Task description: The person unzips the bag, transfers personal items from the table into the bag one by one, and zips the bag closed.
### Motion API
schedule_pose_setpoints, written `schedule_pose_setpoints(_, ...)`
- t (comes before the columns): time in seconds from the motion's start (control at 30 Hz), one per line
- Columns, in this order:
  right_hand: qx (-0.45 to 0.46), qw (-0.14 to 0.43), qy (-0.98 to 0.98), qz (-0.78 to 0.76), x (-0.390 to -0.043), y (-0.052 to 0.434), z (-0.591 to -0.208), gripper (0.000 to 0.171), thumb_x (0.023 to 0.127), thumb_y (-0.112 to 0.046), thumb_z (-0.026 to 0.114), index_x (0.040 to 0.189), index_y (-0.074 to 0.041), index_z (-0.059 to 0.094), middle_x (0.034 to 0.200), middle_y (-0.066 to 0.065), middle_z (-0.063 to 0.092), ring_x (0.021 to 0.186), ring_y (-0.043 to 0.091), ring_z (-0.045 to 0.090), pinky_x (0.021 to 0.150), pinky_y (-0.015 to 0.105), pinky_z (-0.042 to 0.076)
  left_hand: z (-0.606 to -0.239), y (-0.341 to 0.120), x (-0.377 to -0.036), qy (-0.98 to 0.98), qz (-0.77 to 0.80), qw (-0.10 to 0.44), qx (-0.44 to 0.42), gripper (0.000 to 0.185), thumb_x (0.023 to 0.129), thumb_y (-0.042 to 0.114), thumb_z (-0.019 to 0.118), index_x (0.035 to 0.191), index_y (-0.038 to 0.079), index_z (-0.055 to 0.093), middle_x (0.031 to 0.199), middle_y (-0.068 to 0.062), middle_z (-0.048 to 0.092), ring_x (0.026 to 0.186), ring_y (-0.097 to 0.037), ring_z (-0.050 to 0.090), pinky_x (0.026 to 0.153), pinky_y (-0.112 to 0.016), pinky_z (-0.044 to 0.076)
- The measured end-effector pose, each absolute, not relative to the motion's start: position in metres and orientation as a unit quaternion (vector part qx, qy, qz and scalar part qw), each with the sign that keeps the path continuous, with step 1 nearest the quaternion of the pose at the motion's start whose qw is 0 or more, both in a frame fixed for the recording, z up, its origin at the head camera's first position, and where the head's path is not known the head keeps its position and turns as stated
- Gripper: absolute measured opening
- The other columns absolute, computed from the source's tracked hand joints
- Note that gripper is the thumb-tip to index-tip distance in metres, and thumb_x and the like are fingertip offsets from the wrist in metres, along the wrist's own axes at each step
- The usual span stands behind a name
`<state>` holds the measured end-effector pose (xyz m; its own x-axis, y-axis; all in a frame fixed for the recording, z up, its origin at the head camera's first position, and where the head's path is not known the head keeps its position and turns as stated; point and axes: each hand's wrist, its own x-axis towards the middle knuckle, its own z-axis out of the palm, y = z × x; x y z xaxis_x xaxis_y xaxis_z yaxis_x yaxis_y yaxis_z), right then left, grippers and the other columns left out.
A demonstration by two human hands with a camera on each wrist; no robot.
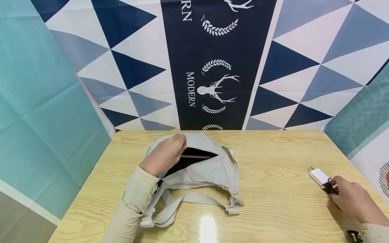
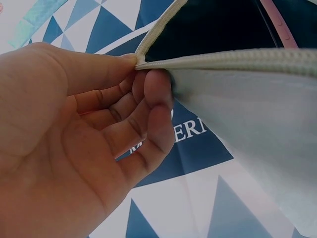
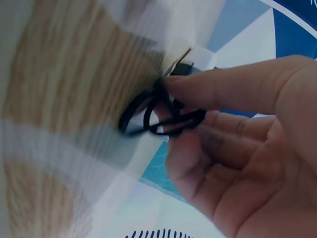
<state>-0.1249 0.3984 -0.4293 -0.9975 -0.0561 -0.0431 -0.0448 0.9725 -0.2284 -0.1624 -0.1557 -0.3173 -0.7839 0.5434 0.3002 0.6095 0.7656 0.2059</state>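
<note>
Bag point(image 1: 206, 168) unzipped, dark inside, rim pinched by left hand point(image 1: 165, 156); charger point(image 1: 319, 176) and coiled black cable point(image 1: 329, 186) gripped by right hand point(image 1: 354, 200).

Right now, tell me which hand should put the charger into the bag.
Right. The right hand already grips the charger and its black cable, while the left hand pinches the bag rim, holding its mouth open.

"MODERN" is printed in white, running vertically, on the dark blue backdrop cloth point(image 1: 212, 67); above it, the letters "RN" are cut off.
</note>
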Motion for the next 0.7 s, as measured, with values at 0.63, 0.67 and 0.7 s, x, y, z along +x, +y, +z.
schedule_pose_setpoints(0.63, -0.139, -0.147, 0.968, -0.150, -0.119, 0.361, -0.421, 0.032, 0.074, 0.006, 0.074, 0.104, 0.008, 0.062, 0.073, 0.004, 0.068, 0.058, -0.007, 0.047, 0.050, 0.031, 0.043, -0.317, -0.155, -0.165, -0.935, -0.147, 0.109, -0.304, 0.010, 0.102, 0.005, 0.053, 0.094, 0.004, 0.059, 0.081, -0.002, 0.052, 0.062, -0.012, 0.047, 0.055, -0.025, 0.041)
schedule_pose_setpoints(0.67, -0.147, -0.160, 0.965, -0.148, -0.119, 0.359, -0.421, 0.034, 0.072, 0.007, 0.074, 0.104, 0.007, 0.063, 0.073, 0.003, 0.068, 0.059, -0.007, 0.047, 0.049, 0.031, 0.043, -0.317, -0.155, -0.165, -0.935, -0.147, 0.108, -0.304, 0.010, 0.102, 0.005, 0.053, 0.094, 0.004, 0.059, 0.081, -0.002, 0.052, 0.062, -0.012, 0.047, 0.055, -0.025, 0.042)
schedule_pose_setpoints(0.7, -0.152, -0.168, 0.963, -0.148, -0.119, 0.357, -0.420, 0.035, 0.071, 0.007, 0.075, 0.104, 0.007, 0.063, 0.073, 0.003, 0.068, 0.060, -0.007, 0.047, 0.049, 0.031, 0.043, -0.317, -0.155, -0.165, -0.935, -0.148, 0.108, -0.303, 0.010, 0.102, 0.005, 0.053, 0.094, 0.004, 0.059, 0.081, -0.002, 0.052, 0.062, -0.012, 0.047, 0.055, -0.025, 0.042)
